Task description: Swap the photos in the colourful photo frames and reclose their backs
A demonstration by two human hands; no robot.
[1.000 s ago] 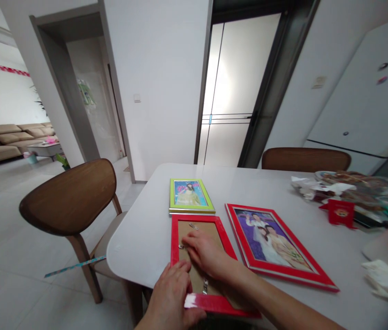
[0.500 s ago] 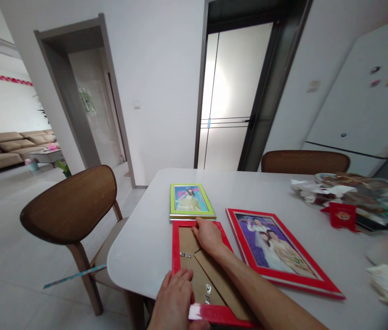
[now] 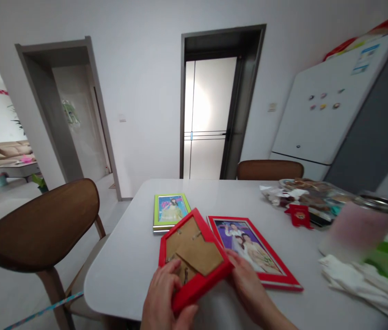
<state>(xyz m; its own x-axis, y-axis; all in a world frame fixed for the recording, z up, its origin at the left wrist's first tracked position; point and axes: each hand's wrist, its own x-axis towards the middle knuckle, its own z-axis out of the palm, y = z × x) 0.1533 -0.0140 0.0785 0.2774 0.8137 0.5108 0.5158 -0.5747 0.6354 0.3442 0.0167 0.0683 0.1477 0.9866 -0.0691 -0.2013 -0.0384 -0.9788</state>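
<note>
Grips a red frame (image 3: 197, 252), back side up, tilted over the tabletop (image 3: 121, 270). Curls the left hand (image 3: 163, 295) around its near edge at 7 o'clock, fingers on the brown backing (image 3: 202, 254); grasps its corner at 4 o'clock with the right hand (image 3: 247, 279), fingertips partly hidden. Has, from there, a green-framed picture (image 3: 170, 211) face up at 11 o'clock, a red-framed picture (image 3: 252, 247) face up at 3 o'clock, just beside, and a small red card (image 3: 300, 215) farther off at 2 o'clock.
</note>
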